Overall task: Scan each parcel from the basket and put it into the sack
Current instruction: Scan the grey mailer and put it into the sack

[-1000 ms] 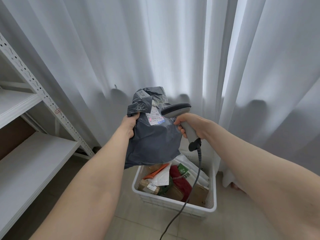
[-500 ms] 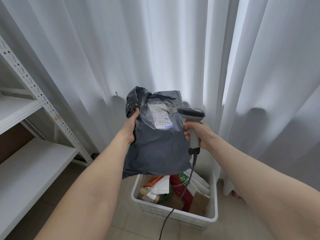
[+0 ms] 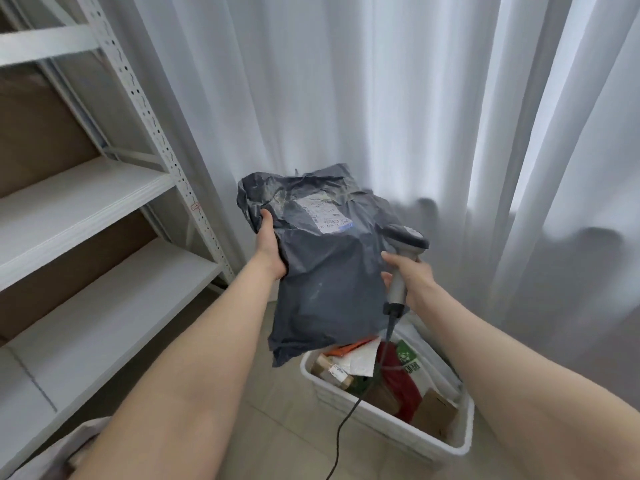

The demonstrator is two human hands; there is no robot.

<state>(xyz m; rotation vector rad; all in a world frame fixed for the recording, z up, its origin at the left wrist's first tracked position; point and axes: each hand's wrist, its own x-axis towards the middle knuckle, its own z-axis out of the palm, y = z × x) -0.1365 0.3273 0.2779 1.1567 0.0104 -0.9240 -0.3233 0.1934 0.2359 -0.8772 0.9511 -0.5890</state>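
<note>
The crumpled dark grey plastic mailer parcel is held above the white plastic basket, its long axis running near to far. The left hand has its fingers grasping the left edge, beside the white printed label at the far end. The right hand has its fingers clenched round the grey corded handheld scanner, whose head sits at the parcel's right edge, just short of the label.

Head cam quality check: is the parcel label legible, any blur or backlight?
Head view: label on the grey parcel is blurred, text unreadable; scanner also soft; curtain is backlit and bright, so the parcel reads dark against it.
</note>
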